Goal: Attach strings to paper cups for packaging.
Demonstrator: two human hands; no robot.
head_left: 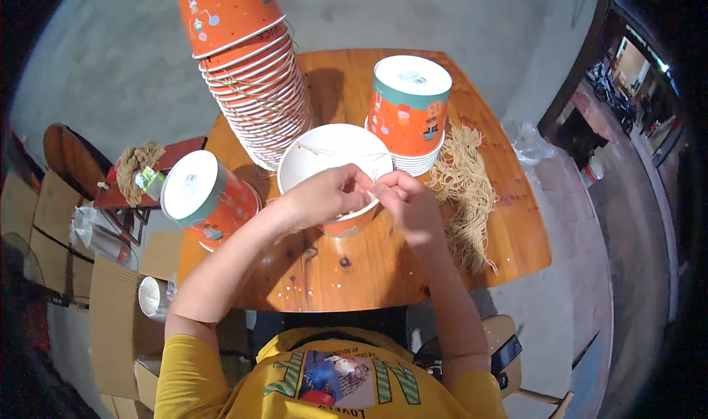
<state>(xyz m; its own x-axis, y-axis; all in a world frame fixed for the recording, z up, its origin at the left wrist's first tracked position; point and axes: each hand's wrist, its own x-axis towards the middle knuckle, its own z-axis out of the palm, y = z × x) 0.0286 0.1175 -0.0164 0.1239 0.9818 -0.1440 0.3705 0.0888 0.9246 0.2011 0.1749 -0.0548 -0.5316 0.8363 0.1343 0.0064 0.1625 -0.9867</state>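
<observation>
An orange paper bucket (pixel 295 170) with a white inside stands upright in front of me, its mouth facing up. A thin string (pixel 332 153) crosses its opening. My left hand (pixel 335 192) reaches over the bucket's near side, fingers closed in a pinch at the right part of the rim. Opposite it, my right hand (pixel 408 206) pinches at the same spot, its fingertips almost touching the left ones. A bit of string shows between the fingertips; its exact end is too small to make out.
A tall leaning stack of buckets (pixel 254 87) rises behind left. Upside-down buckets stand at the right (pixel 411 109) and left (pixel 210 201). A bundle of tan strings (pixel 466 198) lies on the wooden table (pixel 383 279). White specks dot the near edge. Cardboard (pixel 114 308) lies left.
</observation>
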